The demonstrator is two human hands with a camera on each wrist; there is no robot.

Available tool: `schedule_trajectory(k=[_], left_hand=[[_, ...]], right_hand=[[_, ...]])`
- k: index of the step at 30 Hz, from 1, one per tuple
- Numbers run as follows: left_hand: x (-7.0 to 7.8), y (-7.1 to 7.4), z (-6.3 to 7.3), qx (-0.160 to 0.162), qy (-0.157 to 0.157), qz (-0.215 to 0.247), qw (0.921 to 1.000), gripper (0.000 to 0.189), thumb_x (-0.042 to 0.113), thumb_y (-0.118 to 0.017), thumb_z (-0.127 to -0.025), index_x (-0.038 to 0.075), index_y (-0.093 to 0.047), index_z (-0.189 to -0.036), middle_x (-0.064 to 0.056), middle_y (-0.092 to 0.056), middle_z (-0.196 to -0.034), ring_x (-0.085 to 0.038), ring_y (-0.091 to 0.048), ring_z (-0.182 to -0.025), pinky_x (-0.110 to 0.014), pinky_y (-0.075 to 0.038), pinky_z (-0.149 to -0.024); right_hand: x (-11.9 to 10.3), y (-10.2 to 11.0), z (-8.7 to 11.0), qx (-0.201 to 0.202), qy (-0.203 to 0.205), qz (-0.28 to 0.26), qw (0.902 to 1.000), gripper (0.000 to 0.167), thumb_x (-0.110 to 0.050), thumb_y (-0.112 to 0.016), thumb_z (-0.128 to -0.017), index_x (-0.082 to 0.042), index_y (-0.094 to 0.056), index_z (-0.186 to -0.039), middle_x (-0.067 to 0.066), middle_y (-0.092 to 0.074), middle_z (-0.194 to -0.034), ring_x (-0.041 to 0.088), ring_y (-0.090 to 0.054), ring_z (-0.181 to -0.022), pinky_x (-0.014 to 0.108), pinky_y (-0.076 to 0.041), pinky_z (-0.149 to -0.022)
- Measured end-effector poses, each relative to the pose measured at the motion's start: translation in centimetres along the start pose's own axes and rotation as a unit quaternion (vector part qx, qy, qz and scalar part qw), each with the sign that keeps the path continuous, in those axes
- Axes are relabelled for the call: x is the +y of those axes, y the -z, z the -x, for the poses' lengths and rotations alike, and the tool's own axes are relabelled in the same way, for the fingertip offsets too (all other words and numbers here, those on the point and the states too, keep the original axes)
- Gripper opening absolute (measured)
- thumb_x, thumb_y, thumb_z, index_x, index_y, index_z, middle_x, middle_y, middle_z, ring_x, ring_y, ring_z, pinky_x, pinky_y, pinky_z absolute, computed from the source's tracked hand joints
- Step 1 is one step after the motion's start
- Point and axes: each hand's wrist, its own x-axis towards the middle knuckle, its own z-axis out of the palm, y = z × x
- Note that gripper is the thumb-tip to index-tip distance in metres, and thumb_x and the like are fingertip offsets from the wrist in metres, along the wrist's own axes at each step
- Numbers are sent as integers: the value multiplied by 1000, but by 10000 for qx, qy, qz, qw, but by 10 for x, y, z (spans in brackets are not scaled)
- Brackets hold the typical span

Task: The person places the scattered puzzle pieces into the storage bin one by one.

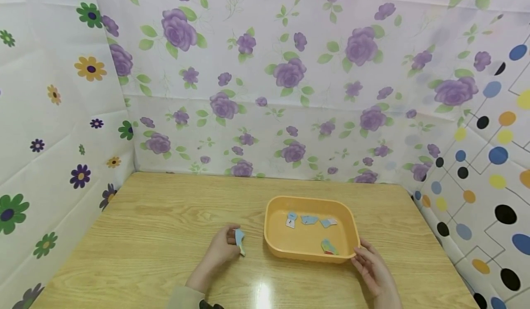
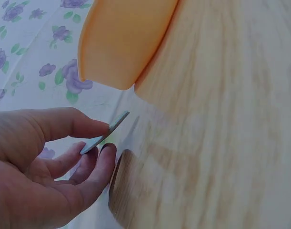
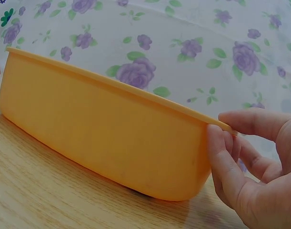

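My left hand [image 1: 223, 245] pinches a thin light-blue puzzle piece [image 1: 239, 241] with a pale green end, over the table to the left of an orange plastic tray [image 1: 271, 235]. In the left wrist view the puzzle piece [image 2: 107, 131] appears nearly edge-on between thumb and fingers. At the tray's near right corner, my right hand [image 1: 374, 267] grips the rim, with fingers on both sides of the edge in the right wrist view. Inside the tray lie several puzzle pieces: a blue-and-white one [image 1: 291, 220], two more along the back, and a multicoloured one [image 1: 329, 247] near the front.
A wood-grain table [image 1: 165, 217] bears the tray. Behind it hangs a cloth [image 1: 256, 83] with purple roses. Flowered cloth [image 1: 49, 125] covers the left side, and dotted cloth [image 1: 484, 180] the right. Light glares on the table's front.
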Motion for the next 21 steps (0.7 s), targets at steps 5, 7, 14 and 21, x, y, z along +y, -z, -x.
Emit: schedule_trajectory(k=[5,7,14,21], left_hand=[[1,2,0,121,87,254,9996,60,-10,-63,-80,-6,-44,-137,-27,-48,-126,-33,-60,-106,-34,-56,-80],[1,3,0,104,72,343,9993,60,-9,-63,-81,-6,-44,-137,-27,-47,-126,-33,-59,-108,-35,-56,-83],[7,7,0,57,140,758,9970,64,-7,-63,-82,-4,-41,-142,-28,-44,-132,-37,-55,-114,-38,-57,-86],[17,7,-1,-14,220,1092,9938,65,-4,-63,-85,-8,-37,-143,-31,-45,-135,-33,-59,-112,-41,-56,-90]], right_hand=[[-2,-3,1,116,-131,10,9998,23,-11,-50,-100,-31,-58,-107,-9,-57,-99,0,-55,-84,11,-53,-79],[-3,-3,0,182,-195,32,9996,22,-12,-51,-100,-31,-57,-107,-9,-56,-100,0,-55,-85,11,-53,-79],[-2,-1,0,227,-183,155,9995,23,-12,-51,-100,-33,-56,-107,-8,-56,-100,1,-54,-85,11,-53,-79],[-3,-3,0,286,-249,154,9992,21,-13,-52,-99,-31,-56,-109,-8,-55,-102,2,-54,-88,11,-53,-80]])
